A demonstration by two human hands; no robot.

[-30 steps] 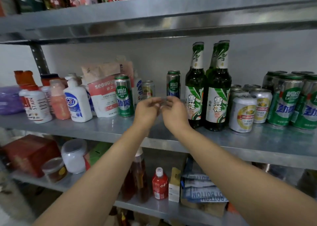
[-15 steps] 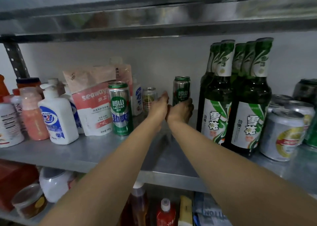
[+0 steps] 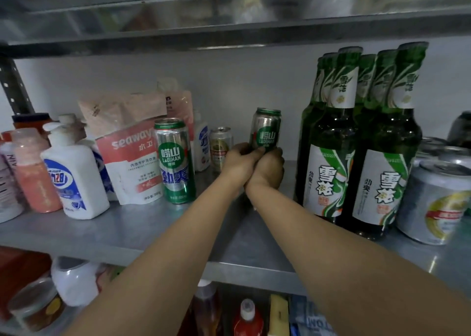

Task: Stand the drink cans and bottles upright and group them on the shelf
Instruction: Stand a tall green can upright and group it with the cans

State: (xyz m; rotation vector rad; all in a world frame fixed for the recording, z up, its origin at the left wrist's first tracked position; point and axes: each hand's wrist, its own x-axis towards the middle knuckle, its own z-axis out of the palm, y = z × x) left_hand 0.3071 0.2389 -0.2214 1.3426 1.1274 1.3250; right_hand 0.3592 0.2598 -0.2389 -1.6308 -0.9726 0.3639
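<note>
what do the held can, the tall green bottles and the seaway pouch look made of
Can: thin metal, likely aluminium; brushed silver sheen under green print. Bottles: dark green glass, glossy highlights, paper-looking labels. Pouch: soft plastic film, fairly matte, creased and folded over at the top.

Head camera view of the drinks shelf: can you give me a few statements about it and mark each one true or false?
1. The left hand and the right hand both hold the slim green can near its base. True.
2. The slim green can lies on its side. False: it is upright.
3. The green bottles stand to the right of that can. True.
4. The tall green can by the seaway pouch has tipped over. False: it stands upright.
</note>
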